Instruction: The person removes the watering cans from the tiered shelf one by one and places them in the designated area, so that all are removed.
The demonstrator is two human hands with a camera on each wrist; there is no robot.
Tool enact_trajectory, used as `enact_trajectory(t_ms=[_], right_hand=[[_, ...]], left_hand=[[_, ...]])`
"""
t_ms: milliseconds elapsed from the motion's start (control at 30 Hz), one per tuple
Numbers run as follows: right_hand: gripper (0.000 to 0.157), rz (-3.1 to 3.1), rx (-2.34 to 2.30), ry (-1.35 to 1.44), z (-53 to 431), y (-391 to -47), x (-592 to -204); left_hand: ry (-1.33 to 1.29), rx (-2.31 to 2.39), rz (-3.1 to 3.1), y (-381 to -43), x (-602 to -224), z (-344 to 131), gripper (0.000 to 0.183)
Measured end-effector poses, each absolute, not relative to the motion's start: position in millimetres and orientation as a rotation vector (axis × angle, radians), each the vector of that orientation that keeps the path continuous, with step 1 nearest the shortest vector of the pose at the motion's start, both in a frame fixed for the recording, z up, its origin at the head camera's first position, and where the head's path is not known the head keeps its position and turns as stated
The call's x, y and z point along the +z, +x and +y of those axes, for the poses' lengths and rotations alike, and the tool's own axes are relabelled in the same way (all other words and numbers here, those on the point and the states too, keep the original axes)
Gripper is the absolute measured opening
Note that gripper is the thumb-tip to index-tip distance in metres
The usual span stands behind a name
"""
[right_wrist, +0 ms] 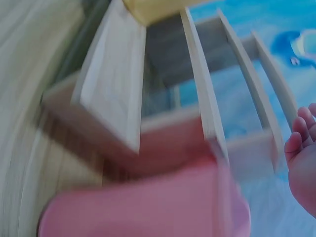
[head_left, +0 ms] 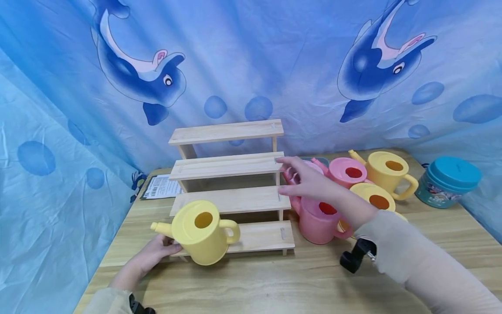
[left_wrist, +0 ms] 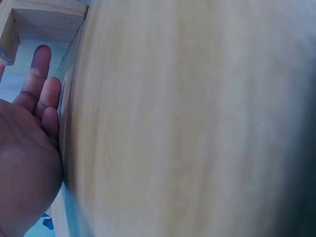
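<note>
A four-tier wooden step shelf (head_left: 231, 200) stands mid-table. At the left of its lowest step is a yellow watering can (head_left: 205, 240), spout leftward, its base overlapping the step's front edge. My left hand (head_left: 157, 252) pinches that step's left end, thumb at the front; in the left wrist view the other fingers (left_wrist: 35, 79) reach loosely below a wooden board (left_wrist: 49, 19). My right hand (head_left: 302, 179) holds its thumb and forefinger spread at the right ends of two middle tiers. Below it stands a pink watering can (head_left: 317, 224), close beside the shelf.
More watering cans crowd the right: a pink one (head_left: 345, 170), a yellow one (head_left: 386, 172) and another yellow one (head_left: 370, 194) partly behind my arm. A teal lidded tub (head_left: 447, 183) sits far right. A printed sheet (head_left: 162, 187) lies left of the shelf. Behind hangs a blue dolphin curtain (head_left: 251, 56).
</note>
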State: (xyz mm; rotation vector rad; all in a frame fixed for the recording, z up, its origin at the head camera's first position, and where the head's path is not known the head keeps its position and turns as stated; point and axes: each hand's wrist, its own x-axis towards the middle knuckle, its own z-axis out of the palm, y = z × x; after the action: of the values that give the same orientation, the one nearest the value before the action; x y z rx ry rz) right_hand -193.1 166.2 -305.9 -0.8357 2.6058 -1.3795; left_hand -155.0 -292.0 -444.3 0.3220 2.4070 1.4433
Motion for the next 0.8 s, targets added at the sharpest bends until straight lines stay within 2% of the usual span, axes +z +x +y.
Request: enact_trajectory(t_ms=[400,800], right_hand=[[0.076,2.358,-1.42,-0.884,88,-186,-306],[0.08,2.323,-1.344,-0.876,47,-175,-318]], left_hand=[[0.323,1.44,2.416,-156,-444,-291,0.056],[0.315,1.434,2.417,-155,-444,-292,0.054]])
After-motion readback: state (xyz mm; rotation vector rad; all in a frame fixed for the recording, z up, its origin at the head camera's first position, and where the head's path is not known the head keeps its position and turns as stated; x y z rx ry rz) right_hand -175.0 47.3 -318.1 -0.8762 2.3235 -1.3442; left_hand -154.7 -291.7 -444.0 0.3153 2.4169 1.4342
